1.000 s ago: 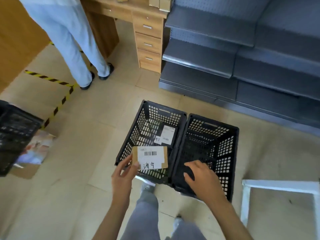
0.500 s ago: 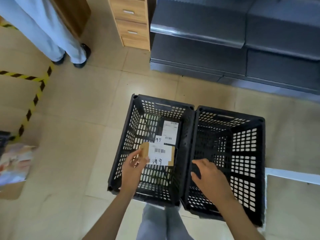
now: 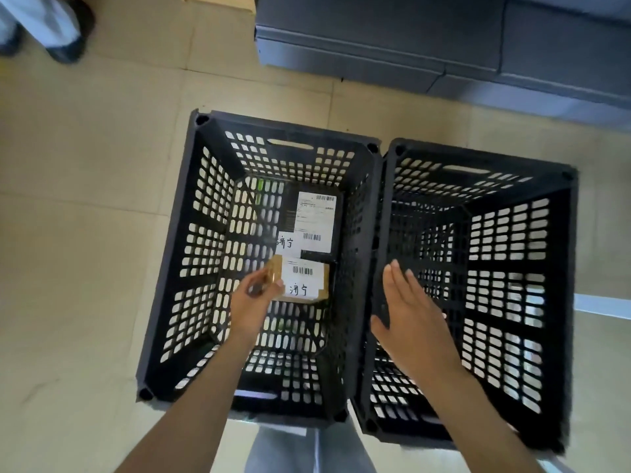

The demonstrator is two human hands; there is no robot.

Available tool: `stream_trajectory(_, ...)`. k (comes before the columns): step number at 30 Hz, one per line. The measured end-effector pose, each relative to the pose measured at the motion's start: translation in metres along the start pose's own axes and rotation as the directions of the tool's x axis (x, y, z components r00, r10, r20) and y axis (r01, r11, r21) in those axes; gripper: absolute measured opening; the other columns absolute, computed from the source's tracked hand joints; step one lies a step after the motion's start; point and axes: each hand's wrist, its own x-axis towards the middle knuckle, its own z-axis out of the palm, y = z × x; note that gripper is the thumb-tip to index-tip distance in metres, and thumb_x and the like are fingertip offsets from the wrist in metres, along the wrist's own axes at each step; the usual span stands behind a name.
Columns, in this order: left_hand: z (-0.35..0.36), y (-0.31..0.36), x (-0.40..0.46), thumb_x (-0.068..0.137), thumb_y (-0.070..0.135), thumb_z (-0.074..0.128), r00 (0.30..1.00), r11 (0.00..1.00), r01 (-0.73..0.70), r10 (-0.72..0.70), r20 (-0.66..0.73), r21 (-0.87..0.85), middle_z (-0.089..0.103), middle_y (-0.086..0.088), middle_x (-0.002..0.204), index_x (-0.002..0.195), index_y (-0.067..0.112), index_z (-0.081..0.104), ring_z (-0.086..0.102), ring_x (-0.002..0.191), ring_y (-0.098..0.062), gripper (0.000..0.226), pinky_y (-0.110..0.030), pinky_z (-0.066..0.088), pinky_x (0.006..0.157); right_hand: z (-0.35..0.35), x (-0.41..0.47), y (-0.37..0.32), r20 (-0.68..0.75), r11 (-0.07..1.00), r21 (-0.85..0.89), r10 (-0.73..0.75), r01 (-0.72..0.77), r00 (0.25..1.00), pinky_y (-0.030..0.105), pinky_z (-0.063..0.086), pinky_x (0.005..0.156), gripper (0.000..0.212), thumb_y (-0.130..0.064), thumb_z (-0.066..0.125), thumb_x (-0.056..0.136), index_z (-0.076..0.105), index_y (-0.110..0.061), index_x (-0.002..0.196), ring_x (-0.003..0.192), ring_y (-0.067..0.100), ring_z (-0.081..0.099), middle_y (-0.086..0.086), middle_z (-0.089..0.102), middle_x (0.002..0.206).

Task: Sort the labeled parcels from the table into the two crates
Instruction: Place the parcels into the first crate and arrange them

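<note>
Two black perforated crates stand side by side on the floor, the left crate [image 3: 177,254] and the right crate [image 3: 560,268]. My left hand [image 3: 251,302] reaches down inside the left crate and holds a small brown cardboard parcel [image 3: 304,281] by its left end; it bears a white barcode label with handwriting. Behind it on the crate bottom lies a dark parcel [image 3: 316,221] with white labels. My right hand [image 3: 408,312] hovers flat, fingers spread, over the shared rims of the crates. No parcel shows in the right crate.
Grey metal shelving [image 3: 444,46] runs along the back right. Another person's shoes and trouser legs [image 3: 58,35] are at the top left. A white table frame edge [image 3: 601,305] shows right of the crates. Tiled floor [image 3: 85,199] lies to the left.
My view has dropped closer over the crates. My left hand has lowered the brown parcel from rim height down into the left crate. My right hand has opened flat.
</note>
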Motion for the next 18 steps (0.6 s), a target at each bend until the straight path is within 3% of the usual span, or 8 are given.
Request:
stream_trajectory(5,0.015,-0.019,0.025,0.079,0.015,0.086,1.0,0.998,-0.009,0.008,-0.016,-0.059,0.075,0.011,0.113,0.121,0.026,0.068,0.067,0.11,-0.008,0.047,-0.038,0.047,0.111,0.004,0.002,0.005,-0.016,0.996,0.084,-0.015,0.017,1.0,0.039,0.015,0.128,0.083,-0.049,0.041,0.105,-0.013,-0.024,0.162,0.155,0.009,-0.016,-0.012,-0.022,0.168)
stream_trajectory(9,0.023,-0.027,0.04,0.077,0.028,0.088,0.999,0.997,-0.035,0.035,-0.012,-0.062,0.073,0.011,0.12,0.125,0.028,0.066,0.065,0.118,-0.011,0.053,-0.041,0.045,0.114,0.003,0.001,0.006,-0.011,0.993,0.118,-0.016,0.017,1.0,0.036,0.011,0.125,0.082,-0.05,0.04,0.105,-0.014,-0.027,0.162,0.154,0.005,-0.018,-0.017,-0.024,0.166)
stream_trajectory(13,0.036,-0.035,0.046,0.093,0.02,0.074,0.994,0.993,-0.103,0.101,0.032,0.05,0.069,0.012,0.125,0.137,0.028,0.059,0.063,0.12,-0.011,0.047,-0.041,0.048,0.112,0.005,0.001,0.004,-0.014,0.99,0.138,-0.015,0.017,1.0,0.029,0.004,0.119,0.082,-0.048,0.042,0.105,-0.015,-0.028,0.161,0.153,0.003,-0.018,-0.018,-0.024,0.165)
stream_trajectory(15,0.044,-0.042,0.049,0.095,0.014,0.071,0.986,0.981,-0.135,0.12,0.113,0.14,0.065,0.008,0.135,0.147,0.028,0.049,0.061,0.126,-0.015,0.058,-0.042,0.05,0.111,0.006,0.001,0.004,-0.017,0.989,0.148,-0.012,0.014,1.0,0.028,0.004,0.12,0.082,-0.048,0.042,0.105,-0.014,-0.028,0.161,0.153,0.003,-0.018,-0.019,-0.023,0.165)
stream_trajectory(18,0.052,-0.055,0.056,0.084,0.017,0.085,0.977,0.951,-0.17,0.128,0.172,0.258,0.058,0.007,0.145,0.158,0.033,0.03,0.056,0.133,-0.017,0.093,-0.05,0.046,0.114,0.006,0.002,0.005,-0.004,0.988,0.154,-0.006,0.007,1.0,0.032,0.008,0.124,0.081,-0.048,0.041,0.106,-0.014,-0.028,0.161,0.153,0.003,-0.018,-0.018,-0.023,0.165)
